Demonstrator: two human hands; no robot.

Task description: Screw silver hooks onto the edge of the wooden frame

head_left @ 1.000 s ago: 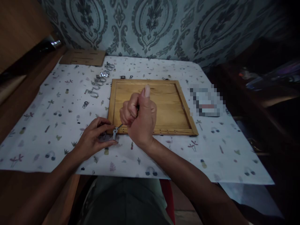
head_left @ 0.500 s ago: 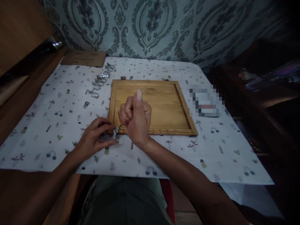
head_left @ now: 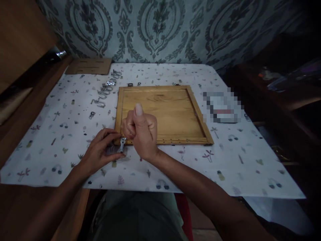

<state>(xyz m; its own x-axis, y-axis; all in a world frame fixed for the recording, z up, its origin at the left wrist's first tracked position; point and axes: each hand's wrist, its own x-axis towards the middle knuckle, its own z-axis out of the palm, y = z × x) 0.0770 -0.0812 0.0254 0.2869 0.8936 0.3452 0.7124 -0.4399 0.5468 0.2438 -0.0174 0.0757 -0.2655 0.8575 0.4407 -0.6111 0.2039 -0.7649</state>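
Note:
A wooden framed panel (head_left: 160, 115) lies flat on the table, with small dark holes along its near rail. At its near left corner, my left hand (head_left: 101, 147) pinches a small silver metal latch (head_left: 122, 146) between fingers and thumb. The latch overhangs the panel's near edge. My right hand (head_left: 142, 132) is closed in a fist above that corner, thumb pointing up. Half a second ago a thin metal shaft showed between this fist and the latch; now the fist mostly hides it, and the tool's handle is not visible.
A row of metal latches (head_left: 101, 100) lies left of the panel, with another small metal piece (head_left: 92, 115) nearer. Brown cardboard (head_left: 89, 66) rests at the back left. To the right lies a pixelated item (head_left: 223, 107). A patterned sheet (head_left: 160, 174) covers the table.
My right fist has shifted slightly left and down, close to the latch, and its thumb has tilted a little left. My left hand keeps its hold. The view has moved slightly.

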